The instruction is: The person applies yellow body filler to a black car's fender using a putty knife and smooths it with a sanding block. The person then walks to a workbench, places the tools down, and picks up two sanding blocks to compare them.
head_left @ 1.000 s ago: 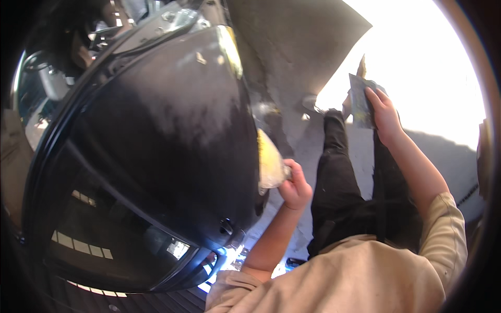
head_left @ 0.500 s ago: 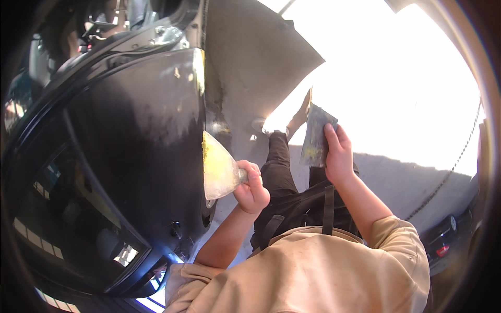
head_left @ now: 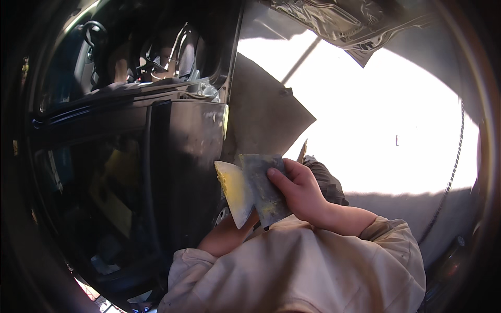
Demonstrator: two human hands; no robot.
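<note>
My left hand (head_left: 251, 221) is mostly hidden behind a dark, flat, square plate. It holds a pale fan-shaped putty spreader (head_left: 237, 195), whose handle is out of sight. Yellow paste lies along the spreader's outer edge, with a thin smear across the blade. My right hand (head_left: 301, 190) grips the dark plate (head_left: 265, 190), thumb on its upper face. The plate overlaps the spreader's near side and carries faint yellow smears. To the left stands a dark car body panel (head_left: 188, 148), with yellowish filler (head_left: 225, 122) on its upper right edge.
Beyond the panel, a vehicle opening shows a steering wheel (head_left: 94, 32). A brown-grey sheet (head_left: 269, 107) lies on the floor ahead. Another car part with crinkled covering (head_left: 339, 18) is at the top right. A dark chain or cord (head_left: 455, 169) runs along the right.
My left hand has drawn the spreader away from the panel's edge. My right hand has brought the plate left to meet the spreader. The view has tilted up, showing more of the vehicle.
</note>
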